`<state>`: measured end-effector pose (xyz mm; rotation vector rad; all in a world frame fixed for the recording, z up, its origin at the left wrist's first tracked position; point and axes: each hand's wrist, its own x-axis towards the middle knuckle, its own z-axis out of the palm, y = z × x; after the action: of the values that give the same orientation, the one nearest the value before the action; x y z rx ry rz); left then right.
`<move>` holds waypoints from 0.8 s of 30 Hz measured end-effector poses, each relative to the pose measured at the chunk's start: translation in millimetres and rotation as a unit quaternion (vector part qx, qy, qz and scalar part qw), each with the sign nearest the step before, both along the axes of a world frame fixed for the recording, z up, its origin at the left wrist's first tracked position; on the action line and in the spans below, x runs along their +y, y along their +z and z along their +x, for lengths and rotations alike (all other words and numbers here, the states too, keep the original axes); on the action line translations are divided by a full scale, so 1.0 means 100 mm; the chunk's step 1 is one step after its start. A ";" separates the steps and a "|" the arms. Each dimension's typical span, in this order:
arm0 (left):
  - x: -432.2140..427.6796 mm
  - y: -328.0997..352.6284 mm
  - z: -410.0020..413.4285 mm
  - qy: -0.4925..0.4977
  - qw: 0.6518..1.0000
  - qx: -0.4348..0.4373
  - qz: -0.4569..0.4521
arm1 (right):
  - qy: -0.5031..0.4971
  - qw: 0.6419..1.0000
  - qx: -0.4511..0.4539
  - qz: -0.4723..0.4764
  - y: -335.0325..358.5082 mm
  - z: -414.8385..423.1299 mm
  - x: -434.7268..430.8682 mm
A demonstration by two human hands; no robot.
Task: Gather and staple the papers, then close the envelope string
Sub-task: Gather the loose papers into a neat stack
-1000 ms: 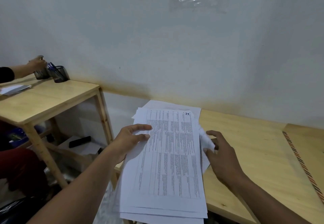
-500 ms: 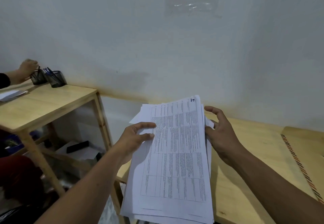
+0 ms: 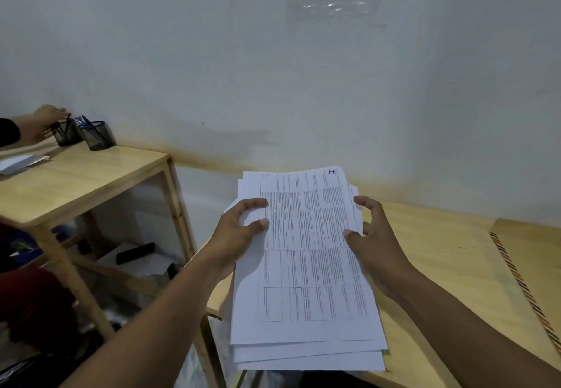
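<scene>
A loose stack of white printed papers (image 3: 306, 269) with tables on the top sheet is held above the left end of the wooden table (image 3: 431, 254). The sheets are fanned unevenly at the near end. My left hand (image 3: 239, 236) grips the stack's left edge, thumb on top. My right hand (image 3: 373, 236) holds the right edge, thumb on the top sheet and fingers curled round the side. A brown envelope (image 3: 534, 266) with a striped border lies on the table at the far right. I see no stapler.
A second wooden table (image 3: 76, 181) stands to the left with two mesh pen cups (image 3: 97, 136) and some papers (image 3: 18, 163). Another person's hand (image 3: 45, 120) reaches at the cups. Boxes and a dark object lie on the floor beneath. A white wall is close behind.
The stack has been lifted off the table and pulled toward me. My right hand moved from beside the papers to gripping their right edge. The other person's hand shifted at the cups.
</scene>
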<state>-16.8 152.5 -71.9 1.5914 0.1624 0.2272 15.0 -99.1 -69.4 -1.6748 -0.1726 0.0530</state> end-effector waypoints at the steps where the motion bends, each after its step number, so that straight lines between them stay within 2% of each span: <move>1: 0.01 0.01 -0.01 -0.023 1.000 0.013 -0.008 | -0.002 1.000 -0.009 0.002 0.00 0.02 0.02; 4: 0.06 -0.02 -0.05 -0.068 0.996 0.057 0.002 | -0.011 0.999 -0.042 -0.028 -0.09 0.13 0.08; 9: 0.32 -0.18 -0.07 0.000 0.995 0.043 0.086 | -0.011 0.999 0.018 -0.039 -0.26 0.25 0.20; 12: 0.52 -0.26 -0.09 0.043 0.995 0.034 0.086 | -0.034 0.988 -0.035 -0.148 -0.39 0.28 0.23; 14: 0.62 -0.22 -0.14 0.060 0.995 0.038 0.074 | -0.022 0.960 -0.110 -0.255 -0.51 0.28 0.22; 17: 0.77 -0.21 -0.16 0.074 0.995 0.039 0.057 | -0.001 0.907 -0.175 -0.384 -0.60 0.33 0.25; 20: 0.83 -0.22 -0.13 0.088 0.994 0.046 0.055 | 0.035 0.865 -0.197 -0.460 -0.60 0.40 0.32; 24: 0.80 -0.21 -0.09 0.083 0.994 0.045 0.063 | 0.039 0.827 -0.198 -0.525 -0.61 0.46 0.29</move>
<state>-26.0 232.5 -93.3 1.7161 0.3575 0.3011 60.5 -70.5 -130.8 -2.7791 -0.6110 -0.1763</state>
